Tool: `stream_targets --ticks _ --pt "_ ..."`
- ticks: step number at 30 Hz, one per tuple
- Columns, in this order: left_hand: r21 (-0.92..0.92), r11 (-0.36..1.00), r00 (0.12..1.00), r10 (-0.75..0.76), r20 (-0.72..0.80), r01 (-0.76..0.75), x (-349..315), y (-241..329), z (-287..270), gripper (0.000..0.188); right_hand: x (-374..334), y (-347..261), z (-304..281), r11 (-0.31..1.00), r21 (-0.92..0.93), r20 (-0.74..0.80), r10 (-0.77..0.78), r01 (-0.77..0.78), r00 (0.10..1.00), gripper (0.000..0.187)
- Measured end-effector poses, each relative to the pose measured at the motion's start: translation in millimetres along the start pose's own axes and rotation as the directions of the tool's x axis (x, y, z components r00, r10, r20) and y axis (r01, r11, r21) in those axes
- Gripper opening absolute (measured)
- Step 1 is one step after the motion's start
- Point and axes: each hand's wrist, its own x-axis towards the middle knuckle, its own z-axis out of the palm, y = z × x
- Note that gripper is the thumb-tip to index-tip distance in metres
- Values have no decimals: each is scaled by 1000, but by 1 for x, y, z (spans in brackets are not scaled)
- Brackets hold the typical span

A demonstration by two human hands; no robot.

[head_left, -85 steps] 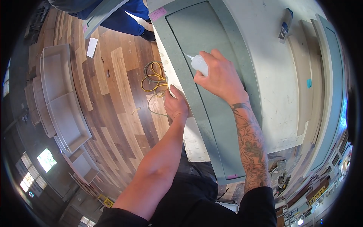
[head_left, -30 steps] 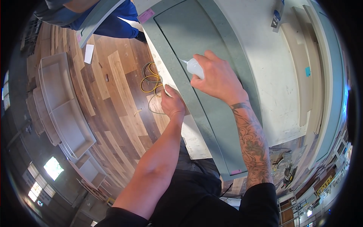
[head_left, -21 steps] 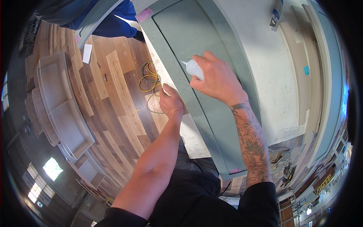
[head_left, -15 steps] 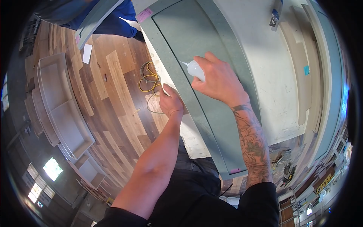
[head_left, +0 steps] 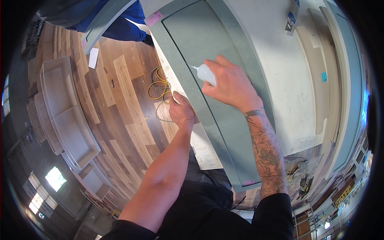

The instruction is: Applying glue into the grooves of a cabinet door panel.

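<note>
Right hand (head_left: 232,82)'s got its fingers clamped round a white squeeze bottle (head_left: 205,74) over the green door (head_left: 214,36), nozzle (head_left: 193,67) angled crosswise at that door's long left groove (head_left: 175,43), while the left hand (head_left: 182,110) sits by its left edge, can't tell if gripping.

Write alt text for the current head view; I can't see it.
A person's right hand holds a white squeeze bottle, its thin nozzle pointed at a groove in a gray-green panel on a white table. The left hand is at the table's left edge; coiled yellow cable lies on the wood-plank floor.
</note>
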Motion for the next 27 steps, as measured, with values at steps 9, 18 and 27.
stream_targets --ticks 9,18,27 --pt "31 998 997 -53 52 51 0 3 -5 64 37 -2 6 1000 -8 -7 -23 23 1000 28" --pt "29 998 997 -58 45 56 -2 -2 -4 66 70 -8 3 999 -31 17 -15 16 1000 30" --pt "48 997 997 -59 52 57 -3 -5 4 68 52 -1 -4 1000 -29 75 7 -5 997 32"
